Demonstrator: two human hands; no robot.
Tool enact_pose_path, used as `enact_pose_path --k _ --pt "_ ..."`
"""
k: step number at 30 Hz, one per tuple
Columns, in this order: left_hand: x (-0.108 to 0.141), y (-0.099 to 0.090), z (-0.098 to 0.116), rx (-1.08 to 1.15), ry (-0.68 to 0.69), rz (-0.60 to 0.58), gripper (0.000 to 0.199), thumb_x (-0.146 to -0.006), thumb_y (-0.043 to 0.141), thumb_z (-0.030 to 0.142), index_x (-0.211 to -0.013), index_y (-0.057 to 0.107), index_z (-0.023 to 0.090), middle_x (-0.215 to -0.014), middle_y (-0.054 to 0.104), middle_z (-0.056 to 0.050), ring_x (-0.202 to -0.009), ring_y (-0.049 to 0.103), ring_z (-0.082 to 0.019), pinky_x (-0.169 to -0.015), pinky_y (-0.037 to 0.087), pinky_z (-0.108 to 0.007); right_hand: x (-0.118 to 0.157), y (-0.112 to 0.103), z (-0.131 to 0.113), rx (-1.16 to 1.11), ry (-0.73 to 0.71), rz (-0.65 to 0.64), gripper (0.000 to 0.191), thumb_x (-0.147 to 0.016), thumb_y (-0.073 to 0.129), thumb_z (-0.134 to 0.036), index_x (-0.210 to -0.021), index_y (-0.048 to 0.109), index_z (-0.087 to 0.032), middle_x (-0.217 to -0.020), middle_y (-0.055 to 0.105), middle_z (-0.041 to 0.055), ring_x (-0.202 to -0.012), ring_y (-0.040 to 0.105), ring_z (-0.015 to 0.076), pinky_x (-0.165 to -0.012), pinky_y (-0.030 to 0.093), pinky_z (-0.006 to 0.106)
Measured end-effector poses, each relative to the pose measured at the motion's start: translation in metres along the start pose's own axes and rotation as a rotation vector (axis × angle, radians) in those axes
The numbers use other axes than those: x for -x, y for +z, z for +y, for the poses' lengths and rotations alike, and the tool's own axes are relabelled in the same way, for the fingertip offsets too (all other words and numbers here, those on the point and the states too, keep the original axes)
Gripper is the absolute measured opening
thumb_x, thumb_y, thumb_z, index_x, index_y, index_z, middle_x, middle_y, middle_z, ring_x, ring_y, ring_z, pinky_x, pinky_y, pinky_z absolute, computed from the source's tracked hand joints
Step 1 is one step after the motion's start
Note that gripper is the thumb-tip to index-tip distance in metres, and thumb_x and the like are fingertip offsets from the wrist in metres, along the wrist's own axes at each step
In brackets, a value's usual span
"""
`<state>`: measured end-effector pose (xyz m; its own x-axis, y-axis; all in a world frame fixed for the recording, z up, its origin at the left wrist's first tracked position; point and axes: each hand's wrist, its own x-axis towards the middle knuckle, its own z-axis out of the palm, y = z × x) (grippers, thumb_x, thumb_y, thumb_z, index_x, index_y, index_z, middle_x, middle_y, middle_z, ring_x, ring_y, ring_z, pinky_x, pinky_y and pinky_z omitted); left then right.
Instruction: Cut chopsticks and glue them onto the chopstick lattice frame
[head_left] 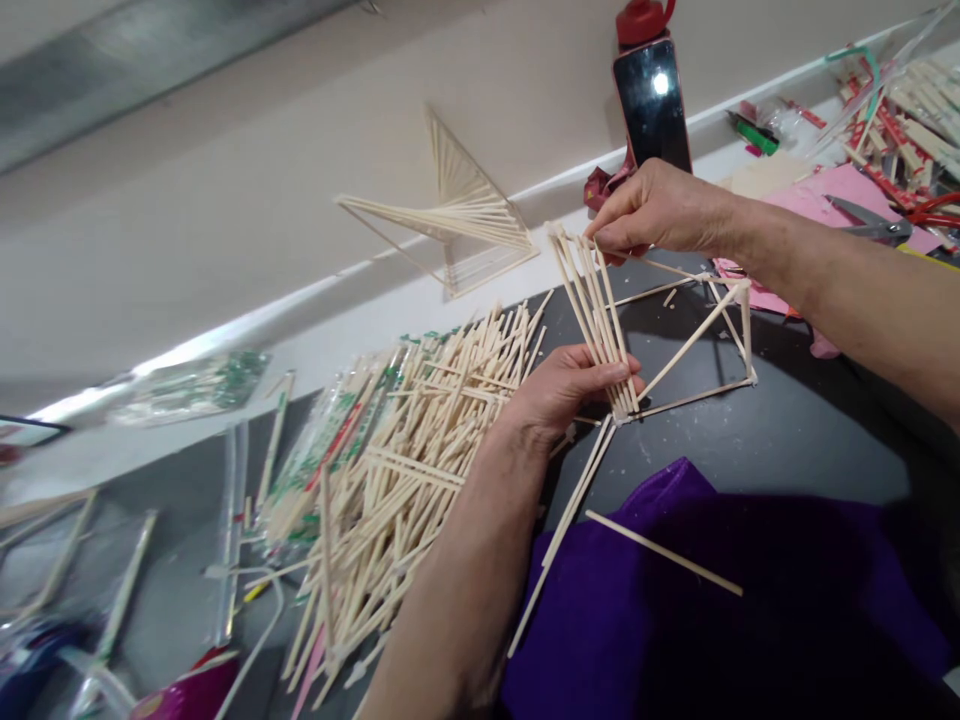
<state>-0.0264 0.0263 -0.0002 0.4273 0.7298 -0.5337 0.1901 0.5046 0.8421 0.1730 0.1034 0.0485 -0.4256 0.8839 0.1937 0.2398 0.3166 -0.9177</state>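
A fan of wooden chopsticks (589, 300) rises from one corner of an open chopstick frame (694, 345). My left hand (581, 385) is closed around the fan's lower part, thumb across the sticks. At the top, my right hand (637, 215) pinches the upper end of a chopstick at the fan's right edge; its fingertips partly hide the joint. Two joined chopsticks (566, 530) stick out below the corner toward my lap. One loose chopstick (664, 552) lies on purple cloth (675, 610).
A large heap of loose chopsticks (420, 440) lies left of my left forearm, beside plastic-wrapped ones (322, 470). Against the wall stands a finished-looking twisted chopstick structure (472, 225). A phone (652, 105) leans on a red-capped bottle (641, 22). Scissors (874, 220) lie on pink paper at right.
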Motion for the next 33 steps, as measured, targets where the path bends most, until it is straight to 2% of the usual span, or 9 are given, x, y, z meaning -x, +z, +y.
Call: enact_pose_path --k 6,12,17,26,33 --pt "0.0009 0.0016 0.0004 0.023 -0.006 0.017 0.026 -0.056 0.081 0.025 -0.076 0.069 0.013 -0.063 0.072 -0.005 -0.056 0.066 -0.016 -0.059 0.052 -0.029 -0.0034 0.0013 0.0027 0.021 -0.013 0.034 0.005 -0.067 0.071 -0.016 -0.064 0.074 -0.016 -0.049 0.061 -0.0015 -0.055 0.055 0.006 -0.046 0.035 0.019" --pt "0.0004 0.0004 -0.001 0.025 0.015 0.004 0.028 -0.054 0.081 0.023 -0.077 0.07 0.013 -0.064 0.073 -0.004 -0.056 0.066 -0.016 -0.06 0.052 -0.03 0.0002 0.0061 -0.0012 0.044 0.013 0.1 0.014 -0.07 0.067 -0.006 -0.07 0.076 -0.017 -0.053 0.063 -0.0001 -0.052 0.053 0.009 -0.047 0.04 0.02" --pt "-0.0004 0.0 -0.0019 0.005 0.02 0.006 0.026 -0.055 0.08 0.023 -0.077 0.07 0.014 -0.065 0.072 -0.004 -0.058 0.065 -0.016 -0.063 0.052 -0.032 0.0033 0.0066 -0.0047 0.003 0.011 0.075 0.017 -0.071 0.069 -0.006 -0.064 0.073 -0.021 -0.053 0.062 0.0002 -0.052 0.054 0.0118 -0.048 0.042 0.024" --pt "0.0 0.001 -0.001 -0.021 0.032 0.004 0.024 -0.056 0.078 0.022 -0.077 0.068 0.014 -0.066 0.071 -0.003 -0.056 0.063 -0.015 -0.06 0.05 -0.032 0.0005 0.0052 -0.0021 -0.046 0.018 0.046 0.017 -0.072 0.069 -0.006 -0.063 0.071 -0.02 -0.053 0.059 0.0008 -0.053 0.052 0.0125 -0.049 0.042 0.026" --pt "-0.0001 0.0019 0.0004 -0.034 0.025 0.021 0.028 -0.052 0.079 0.022 -0.076 0.068 0.013 -0.065 0.071 -0.003 -0.057 0.065 -0.015 -0.06 0.051 -0.03 0.0018 0.008 -0.0035 -0.017 0.033 0.1 0.018 -0.077 0.063 -0.005 -0.065 0.071 -0.016 -0.053 0.059 0.0 -0.051 0.049 0.0096 -0.048 0.039 0.023"
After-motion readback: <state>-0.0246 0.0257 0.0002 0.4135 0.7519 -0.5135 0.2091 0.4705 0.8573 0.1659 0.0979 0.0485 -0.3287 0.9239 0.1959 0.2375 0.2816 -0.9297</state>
